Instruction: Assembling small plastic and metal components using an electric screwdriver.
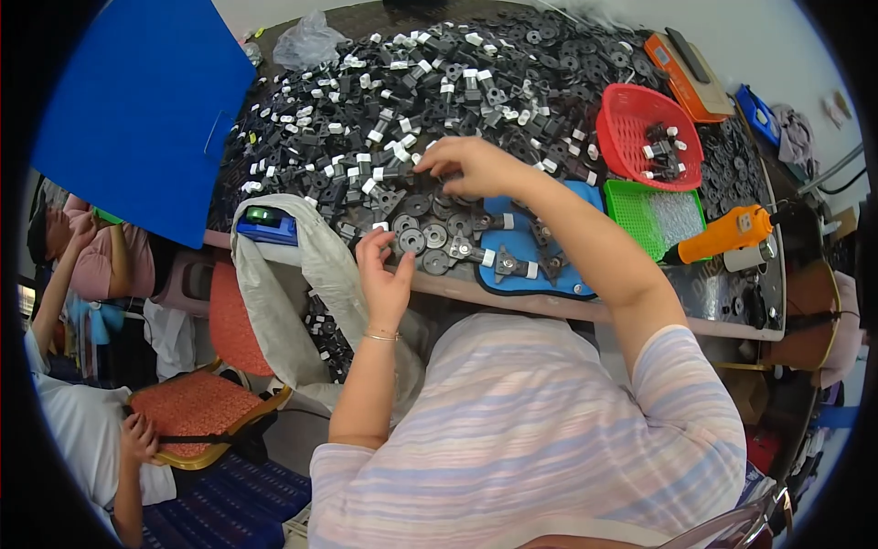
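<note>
My right hand point(476, 169) reaches to the near edge of a large pile of black plastic parts with white ends point(402, 123). Its bent fingers are apart and touch or hover just over the parts; I see nothing held. Next to a cluster of grey round discs point(412, 240) is my left hand point(382, 274), thumb and fingers apart, close to a small white-ended piece at the fingertips. Several black star-shaped parts with white ends point(508, 263) lie on and beside a blue mat point(572, 274) in front of me.
At right stand a red basket point(622, 114) holding several parts, a green basket point(631, 197) with small clear pieces, and an orange power screwdriver point(727, 236). A pale sack point(274, 320) with parts hangs at the table's left edge. A blue board point(137, 110) rises left; other people sit beyond.
</note>
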Action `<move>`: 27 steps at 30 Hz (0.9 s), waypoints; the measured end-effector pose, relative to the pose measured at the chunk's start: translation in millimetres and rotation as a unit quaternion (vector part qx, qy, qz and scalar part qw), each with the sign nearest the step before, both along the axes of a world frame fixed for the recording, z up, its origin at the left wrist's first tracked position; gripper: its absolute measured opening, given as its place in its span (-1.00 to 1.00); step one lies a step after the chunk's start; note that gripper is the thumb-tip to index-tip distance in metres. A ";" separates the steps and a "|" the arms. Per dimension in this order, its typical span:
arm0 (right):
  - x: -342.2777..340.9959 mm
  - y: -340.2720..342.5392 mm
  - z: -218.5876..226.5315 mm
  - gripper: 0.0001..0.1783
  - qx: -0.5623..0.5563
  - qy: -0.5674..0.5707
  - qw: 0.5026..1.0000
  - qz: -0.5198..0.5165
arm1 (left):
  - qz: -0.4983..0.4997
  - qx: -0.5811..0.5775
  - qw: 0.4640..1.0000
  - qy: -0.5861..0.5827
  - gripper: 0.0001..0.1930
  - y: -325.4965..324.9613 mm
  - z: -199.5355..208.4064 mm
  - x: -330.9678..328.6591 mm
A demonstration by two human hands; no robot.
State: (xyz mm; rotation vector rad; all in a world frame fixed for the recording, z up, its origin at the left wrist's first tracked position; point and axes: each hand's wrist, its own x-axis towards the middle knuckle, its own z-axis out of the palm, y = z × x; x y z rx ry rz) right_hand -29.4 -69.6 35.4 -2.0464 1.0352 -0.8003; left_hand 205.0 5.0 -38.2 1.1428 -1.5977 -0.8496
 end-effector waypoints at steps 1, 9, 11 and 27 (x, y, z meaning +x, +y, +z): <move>-5.2 2.5 1.4 -0.48 -0.001 -0.013 0.999 -0.031 | -0.001 0.002 1.000 -0.001 -0.64 -2.1 -3.1 0.3; -25.3 97.6 29.0 -0.75 -0.023 -0.163 0.967 -0.197 | -0.029 -0.156 0.955 -0.250 -0.62 -27.3 11.7 -13.8; -30.8 132.8 25.5 -0.79 -0.066 -0.154 0.967 -0.194 | -0.019 -0.162 0.939 -0.303 -0.61 -37.2 11.6 -22.3; -90.4 290.4 -53.5 -0.87 -0.040 -0.078 0.874 -0.478 | -0.094 -0.107 0.954 -0.265 -0.52 -18.0 48.8 -54.2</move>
